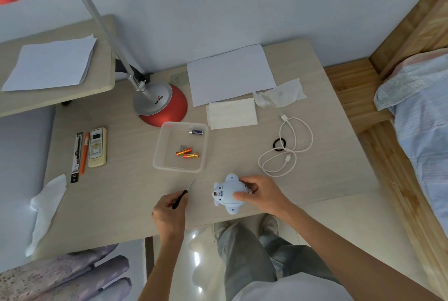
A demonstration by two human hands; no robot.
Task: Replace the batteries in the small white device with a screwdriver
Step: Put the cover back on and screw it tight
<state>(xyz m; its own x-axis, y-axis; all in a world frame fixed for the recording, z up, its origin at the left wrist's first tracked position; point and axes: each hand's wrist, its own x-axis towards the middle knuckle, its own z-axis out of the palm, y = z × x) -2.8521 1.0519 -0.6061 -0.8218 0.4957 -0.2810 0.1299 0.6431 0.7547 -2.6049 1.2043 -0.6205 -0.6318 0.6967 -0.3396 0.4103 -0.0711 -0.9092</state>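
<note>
The right hand covers the right side of the white device. Inside the left hand, most of the screwdriver handle is hidden. Labels on the batteries beyond are too small to read.

right hand grips small white device on the table, underside up (red switch visible). left hand holds screwdriver, tip off the device. clear tray behind: three batteries.
</note>
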